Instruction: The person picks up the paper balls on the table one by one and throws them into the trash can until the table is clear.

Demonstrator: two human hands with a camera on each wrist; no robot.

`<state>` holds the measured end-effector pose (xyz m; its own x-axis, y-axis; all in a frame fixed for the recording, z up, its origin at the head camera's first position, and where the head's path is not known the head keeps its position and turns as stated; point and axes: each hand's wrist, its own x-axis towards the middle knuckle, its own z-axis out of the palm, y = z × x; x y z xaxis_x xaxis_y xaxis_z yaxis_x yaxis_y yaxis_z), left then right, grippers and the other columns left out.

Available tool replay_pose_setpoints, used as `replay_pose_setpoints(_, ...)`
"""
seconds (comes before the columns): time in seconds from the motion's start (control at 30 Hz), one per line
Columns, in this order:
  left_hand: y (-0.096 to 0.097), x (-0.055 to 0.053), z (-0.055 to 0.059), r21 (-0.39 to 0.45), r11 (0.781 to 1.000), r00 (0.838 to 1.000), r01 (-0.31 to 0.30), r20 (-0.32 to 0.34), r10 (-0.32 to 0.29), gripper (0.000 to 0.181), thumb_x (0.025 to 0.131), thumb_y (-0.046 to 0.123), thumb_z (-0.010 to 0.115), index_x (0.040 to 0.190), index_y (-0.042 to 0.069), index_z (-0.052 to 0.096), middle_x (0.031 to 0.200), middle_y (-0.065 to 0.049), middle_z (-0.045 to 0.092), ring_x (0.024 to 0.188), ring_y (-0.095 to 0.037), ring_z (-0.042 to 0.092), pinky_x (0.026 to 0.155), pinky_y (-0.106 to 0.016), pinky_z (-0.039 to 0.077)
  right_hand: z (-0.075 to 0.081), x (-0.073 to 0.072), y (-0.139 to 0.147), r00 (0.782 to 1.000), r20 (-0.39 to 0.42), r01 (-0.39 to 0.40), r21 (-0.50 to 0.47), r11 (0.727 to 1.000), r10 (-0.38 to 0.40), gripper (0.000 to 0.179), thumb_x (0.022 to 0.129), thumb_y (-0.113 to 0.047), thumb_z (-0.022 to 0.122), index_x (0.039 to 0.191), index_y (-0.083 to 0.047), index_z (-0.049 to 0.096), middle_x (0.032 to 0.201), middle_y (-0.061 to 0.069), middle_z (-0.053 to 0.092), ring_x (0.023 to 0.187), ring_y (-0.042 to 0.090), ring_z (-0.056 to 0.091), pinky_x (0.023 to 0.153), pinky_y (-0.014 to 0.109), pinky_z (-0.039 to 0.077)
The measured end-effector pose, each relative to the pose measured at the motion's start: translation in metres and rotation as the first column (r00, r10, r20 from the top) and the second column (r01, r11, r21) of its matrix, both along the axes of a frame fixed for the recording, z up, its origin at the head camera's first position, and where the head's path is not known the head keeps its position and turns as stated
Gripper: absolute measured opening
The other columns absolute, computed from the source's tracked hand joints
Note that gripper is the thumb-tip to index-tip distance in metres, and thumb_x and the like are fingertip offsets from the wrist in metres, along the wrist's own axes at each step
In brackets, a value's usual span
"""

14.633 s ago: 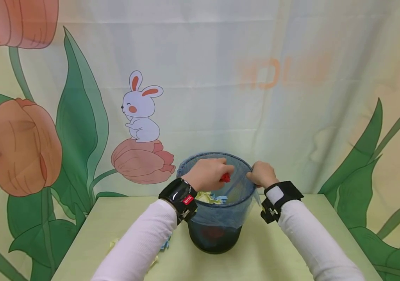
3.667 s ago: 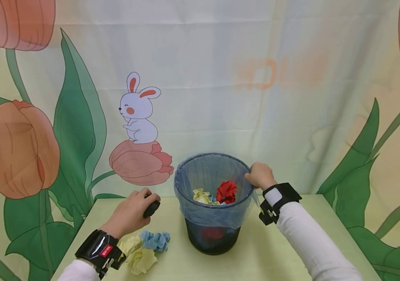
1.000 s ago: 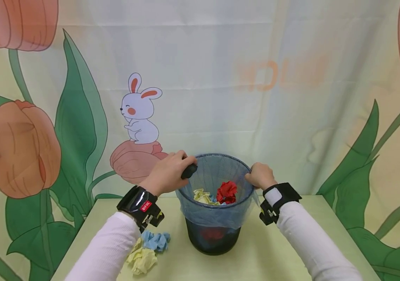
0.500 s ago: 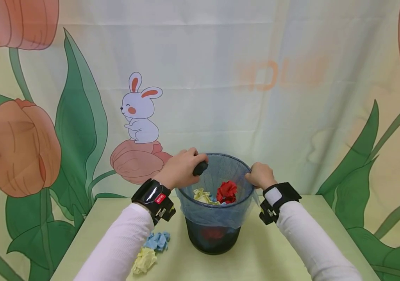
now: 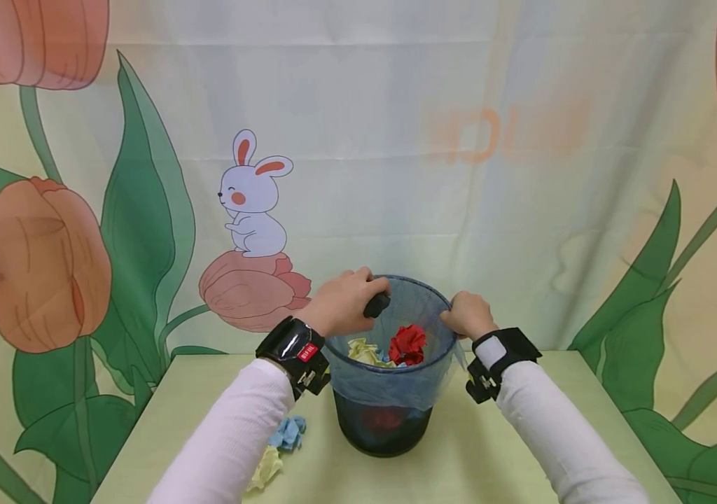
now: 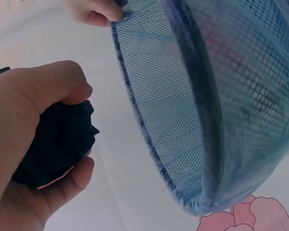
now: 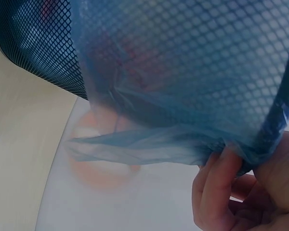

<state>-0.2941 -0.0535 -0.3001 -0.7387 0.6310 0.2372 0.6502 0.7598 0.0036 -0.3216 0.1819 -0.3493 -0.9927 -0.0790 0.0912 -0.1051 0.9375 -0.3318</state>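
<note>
A dark mesh wastebasket stands upright on the table, lined with a translucent blue bag folded over its rim. My left hand holds a crumpled black paper ball above the basket's left rim, thumb and fingers curled round it. On the opposite side my right hand grips the rim, with fingers pinching the bag's edge in the right wrist view. Inside the basket lie a red crumpled paper ball, a pale yellow one and a bit of blue paper.
Left of the basket, a blue crumpled paper ball and a yellow one lie on the pale green table, partly hidden by my left forearm. A curtain printed with tulips and a rabbit hangs close behind.
The red paper, earlier in my left hand, now lies in the basket. My left hand has since brought the black ball rightward from the table's left side to above the rim; my right hand stays put.
</note>
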Motion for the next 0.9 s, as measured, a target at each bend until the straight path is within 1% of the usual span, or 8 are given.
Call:
replay_pose_setpoints(0.1, 0.003, -0.001, 0.0, -0.009, 1.0, 1.0, -0.003, 0.012, 0.003, 0.045, 0.078, 0.02, 0.069, 0.12, 0.023, 0.053, 0.109, -0.008, 0.053, 0.093, -0.022, 0.053, 0.073, -0.033, 0.052, 0.0, 0.0, 0.0, 1.0, 0.002, -0.002, 0.004, 1.0, 0.002, 0.035, 0.08, -0.009, 0.051, 0.047, -0.014, 0.038, 0.045, 0.001, 0.047, 0.042, 0.015, 0.051, 0.044, 0.023, 0.036)
replay_pose_setpoints(0.37, 0.011, 0.0, -0.003, -0.004, 1.0, 0.999, 0.011, 0.045, -0.01, 0.046, 0.078, 0.022, 0.071, 0.12, 0.023, 0.052, 0.111, -0.007, 0.053, 0.096, -0.022, 0.054, 0.077, -0.033, 0.051, 0.0, 0.0, 0.0, 1.0, 0.025, -0.01, 0.011, 1.0, 0.01, 0.037, 0.082, -0.009, 0.05, 0.048, -0.015, 0.037, 0.046, 0.001, 0.047, 0.042, 0.015, 0.051, 0.043, 0.023, 0.037)
replay_pose_setpoints(0.47, 0.014, 0.0, -0.004, 0.004, 1.0, 0.998, 0.01, 0.058, -0.011, 0.046, 0.078, 0.022, 0.071, 0.12, 0.023, 0.052, 0.113, -0.007, 0.052, 0.097, -0.022, 0.054, 0.077, -0.033, 0.052, 0.001, 0.0, 0.0, 1.0, 0.028, -0.008, 0.01, 1.0, 0.008, 0.037, 0.082, -0.009, 0.051, 0.048, -0.015, 0.036, 0.046, 0.001, 0.047, 0.042, 0.014, 0.051, 0.042, 0.023, 0.037)
replay_pose_setpoints(0.73, 0.016, 0.0, -0.007, 0.004, 1.0, 0.998, 0.012, 0.065, -0.012, 0.046, 0.079, 0.022, 0.07, 0.121, 0.023, 0.052, 0.112, -0.006, 0.052, 0.096, -0.022, 0.052, 0.077, -0.032, 0.051, 0.001, 0.0, 0.0, 1.0, 0.018, -0.007, 0.011, 1.0, 0.007, 0.037, 0.081, -0.009, 0.051, 0.048, -0.015, 0.036, 0.046, 0.001, 0.046, 0.042, 0.014, 0.051, 0.042, 0.023, 0.037)
replay_pose_setpoints(0.9, 0.015, 0.001, -0.007, 0.028, 0.999, 0.997, 0.016, 0.071, -0.018, 0.048, 0.078, 0.023, 0.071, 0.122, 0.023, 0.052, 0.11, -0.006, 0.053, 0.093, -0.02, 0.055, 0.076, -0.03, 0.051, 0.0, 0.0, 0.0, 1.0, 0.019, -0.005, 0.005, 1.0, 0.005, 0.037, 0.081, -0.009, 0.05, 0.048, -0.015, 0.035, 0.045, 0.001, 0.045, 0.042, 0.015, 0.052, 0.043, 0.024, 0.038)
